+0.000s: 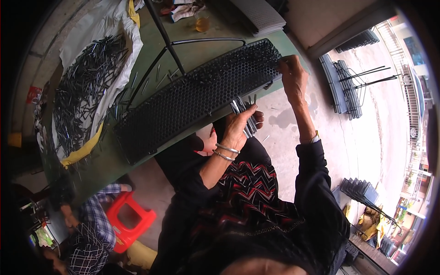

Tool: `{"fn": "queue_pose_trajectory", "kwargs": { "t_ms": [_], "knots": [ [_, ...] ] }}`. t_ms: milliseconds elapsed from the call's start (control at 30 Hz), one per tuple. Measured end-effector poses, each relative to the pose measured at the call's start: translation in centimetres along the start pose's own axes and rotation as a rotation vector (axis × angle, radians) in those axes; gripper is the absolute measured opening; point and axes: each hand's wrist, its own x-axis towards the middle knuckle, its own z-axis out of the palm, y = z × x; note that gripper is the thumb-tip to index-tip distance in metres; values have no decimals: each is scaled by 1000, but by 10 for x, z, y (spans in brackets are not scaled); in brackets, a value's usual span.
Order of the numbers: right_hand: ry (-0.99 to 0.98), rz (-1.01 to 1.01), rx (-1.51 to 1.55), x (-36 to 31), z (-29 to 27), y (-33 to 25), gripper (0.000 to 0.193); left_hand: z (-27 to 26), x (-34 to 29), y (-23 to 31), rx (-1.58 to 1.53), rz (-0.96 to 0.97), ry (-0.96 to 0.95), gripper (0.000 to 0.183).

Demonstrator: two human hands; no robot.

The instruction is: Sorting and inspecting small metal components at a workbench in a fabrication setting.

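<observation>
A long black panel (178,106) full of small round holes lies slantwise before me, along the table's near edge. Small dark pieces crowd the holes toward its right end. My left hand (236,128) is closed round a bundle of thin metal rods (250,124), just off the panel's near edge. At the panel's right end, my right hand (295,79) has its fingers pinched together at the holes; what they hold, if anything, is hidden. On the left, a heap of similar dark rods (94,82) fills an opened white sack (134,42).
A black metal frame (168,44) rises behind the panel on the green table (98,176). Loose rods, a cup of amber liquid (202,24) and stacked perforated sheets (262,17) lie there too. A red stool (117,225) and another person (94,236) are at lower left.
</observation>
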Motion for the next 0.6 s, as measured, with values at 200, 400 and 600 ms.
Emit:
{"fn": "queue_pose_trajectory", "kwargs": {
  "t_ms": [200,400,600],
  "knots": [
    [-46,-108,-164,0,12,13,9,-1,-3,3,1,-27,-16,12],
    [-65,-199,-363,3,10,-2,11,3,-5,3,-13,-38,-5,14],
    [-128,-197,-432,11,6,-3,10,3,-6,2,5,-22,-12,14]
  ]
}}
